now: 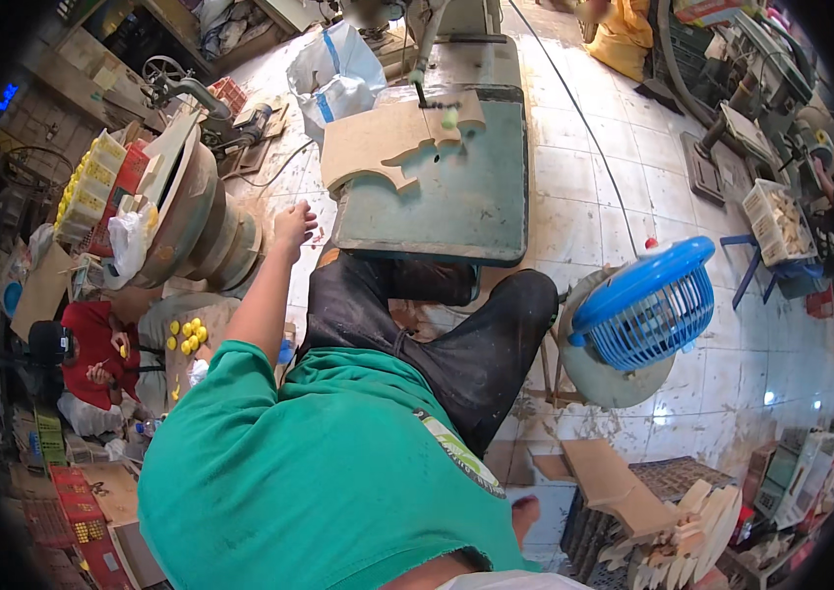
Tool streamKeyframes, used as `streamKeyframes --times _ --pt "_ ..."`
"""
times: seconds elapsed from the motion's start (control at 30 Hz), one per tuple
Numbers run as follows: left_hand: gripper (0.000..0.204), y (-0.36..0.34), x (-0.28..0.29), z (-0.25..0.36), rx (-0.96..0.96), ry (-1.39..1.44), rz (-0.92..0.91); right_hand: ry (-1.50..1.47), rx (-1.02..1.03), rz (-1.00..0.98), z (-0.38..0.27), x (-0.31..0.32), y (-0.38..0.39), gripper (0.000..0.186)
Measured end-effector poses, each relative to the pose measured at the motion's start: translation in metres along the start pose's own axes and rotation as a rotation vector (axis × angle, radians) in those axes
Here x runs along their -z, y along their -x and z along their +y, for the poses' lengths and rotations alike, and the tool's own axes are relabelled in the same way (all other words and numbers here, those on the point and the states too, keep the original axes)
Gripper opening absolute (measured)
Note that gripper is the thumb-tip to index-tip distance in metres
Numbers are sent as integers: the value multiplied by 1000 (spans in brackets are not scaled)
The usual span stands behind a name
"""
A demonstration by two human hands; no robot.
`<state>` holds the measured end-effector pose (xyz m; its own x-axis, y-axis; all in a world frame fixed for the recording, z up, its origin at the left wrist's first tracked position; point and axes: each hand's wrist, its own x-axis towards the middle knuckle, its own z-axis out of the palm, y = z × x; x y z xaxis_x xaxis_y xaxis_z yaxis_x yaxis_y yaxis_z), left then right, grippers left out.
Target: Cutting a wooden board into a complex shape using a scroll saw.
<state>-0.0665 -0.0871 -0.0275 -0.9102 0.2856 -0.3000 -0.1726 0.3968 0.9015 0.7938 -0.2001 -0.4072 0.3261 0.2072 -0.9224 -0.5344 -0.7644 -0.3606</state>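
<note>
My left hand (294, 227) hangs in the air just left of the saw table (471, 211), fingers apart and loosely bent, with nothing in it. A thin wooden board (368, 143) with a wavy cut edge lies across the table's far left part. Above it the dark arm of an upright saw (420, 84) comes down to the board, beside a small pale green piece (450, 118). What looks like my right hand (526, 516) shows partly beyond my green shirt, low on the right; its fingers are unclear. Wooden boards (609, 482) are stacked nearest to it.
A blue fan (648, 305) stands on a round stool (614, 388) at the right. White sacks (338, 74) stand behind the table's left side. At the far left a person in red (102, 344) works beside yellow round pieces (188, 334). A cable (589, 123) crosses the tiled floor.
</note>
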Motion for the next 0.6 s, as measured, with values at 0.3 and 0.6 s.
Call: streamKeyframes --times 0.3,0.6 --pt "41 -72 -58 44 59 252 -151 793 415 -373 -19 -151 117 13" --pt "43 -110 -55 21 -58 186 -222 1019 773 -474 -92 -259 270 21"
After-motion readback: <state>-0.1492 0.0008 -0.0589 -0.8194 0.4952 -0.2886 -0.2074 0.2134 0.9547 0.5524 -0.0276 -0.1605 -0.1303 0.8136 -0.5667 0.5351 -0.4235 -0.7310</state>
